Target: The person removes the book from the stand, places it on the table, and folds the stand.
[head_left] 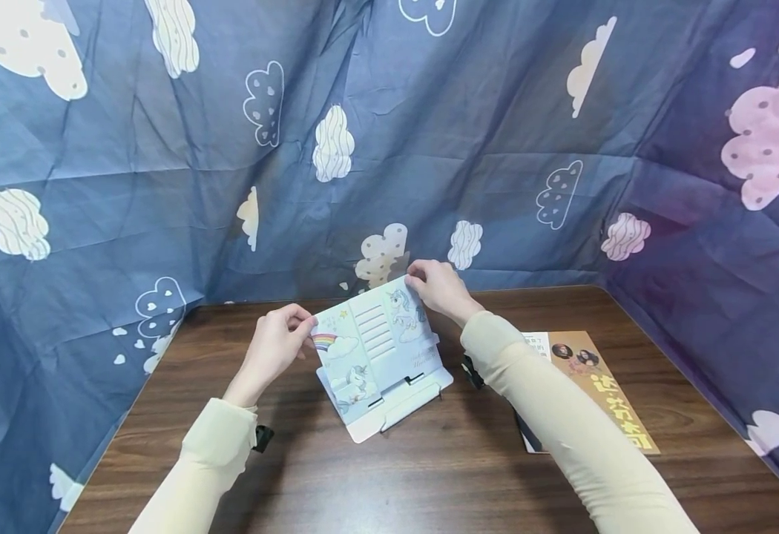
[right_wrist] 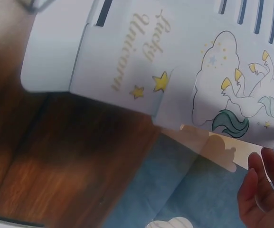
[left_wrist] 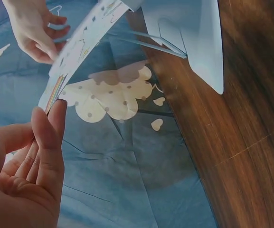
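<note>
Two-corner hold on the unicorn stand [head_left: 389, 363]

I have the left hand [head_left: 276, 341] at the upper left corner, thumb and fingers clamped on the thin edge. The right hand [head_left: 443, 288] pinches the upper right corner; its wrist view shows me curled fingers [right_wrist: 265, 187] right at the edge. The stand leans back between the two sets of fingers, its rainbow [head_left: 325, 342] just below the left fingertips and a blue-maned unicorn [head_left: 403, 310] just below the right ones. Its base plate [head_left: 365, 429] lies lower than both, over the brown table [head_left: 363, 489]; I cannot tell whether it rests flat there. Right of the right fingers, I see a mustard-coloured book [head_left: 619, 400], partly covered by the cream sleeve [head_left: 556, 415]. Beyond all the fingertips hangs a blue cloud-print cloth [head_left: 423, 185].
</note>
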Tool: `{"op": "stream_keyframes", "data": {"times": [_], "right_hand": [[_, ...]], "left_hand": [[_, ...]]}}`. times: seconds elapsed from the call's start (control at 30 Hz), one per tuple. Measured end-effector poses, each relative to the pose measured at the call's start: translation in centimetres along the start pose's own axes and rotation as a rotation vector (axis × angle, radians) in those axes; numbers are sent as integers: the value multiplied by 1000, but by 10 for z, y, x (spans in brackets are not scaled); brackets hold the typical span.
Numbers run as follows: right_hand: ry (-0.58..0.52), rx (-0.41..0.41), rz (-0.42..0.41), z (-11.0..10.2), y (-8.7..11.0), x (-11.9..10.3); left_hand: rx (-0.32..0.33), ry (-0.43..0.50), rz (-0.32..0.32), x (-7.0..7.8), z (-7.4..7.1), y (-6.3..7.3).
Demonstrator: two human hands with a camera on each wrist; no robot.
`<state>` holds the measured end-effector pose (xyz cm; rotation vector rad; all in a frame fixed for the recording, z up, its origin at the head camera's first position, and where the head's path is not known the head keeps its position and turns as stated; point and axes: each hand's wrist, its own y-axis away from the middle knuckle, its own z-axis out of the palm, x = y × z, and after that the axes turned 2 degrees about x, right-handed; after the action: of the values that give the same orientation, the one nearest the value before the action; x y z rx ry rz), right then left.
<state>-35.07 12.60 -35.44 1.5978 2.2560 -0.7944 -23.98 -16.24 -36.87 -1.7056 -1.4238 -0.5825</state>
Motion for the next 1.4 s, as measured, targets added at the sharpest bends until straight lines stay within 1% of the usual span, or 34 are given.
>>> {"op": "stream_keyframes", "data": {"times": [0.13,0.43,0.57,0.83,1.0,1.1,1.27,1.4], "right_hand": [[-4,-3,19,4,-4,-4],[-38,-26,6,11,-8,-13],[-36,-27,6,14,-8,-18],[-39,-49,-8,18,-10,-27],[-19,-57,-19,20,-11,-29],[-23,-81,-20,22,-10,-33],[-32,-118,-24,23,-8,-42],[-51,-140,-28,24,-6,-48]], "left_hand": [[-15,28,-7,3,0,9],[-25,80,-25,8,3,25],[-34,117,-23,15,6,32],[-59,185,-49,26,15,43],[-80,208,-36,30,22,47],[-100,228,-33,32,26,51],[-140,263,-5,35,31,55],[-175,297,2,39,36,58]]}}
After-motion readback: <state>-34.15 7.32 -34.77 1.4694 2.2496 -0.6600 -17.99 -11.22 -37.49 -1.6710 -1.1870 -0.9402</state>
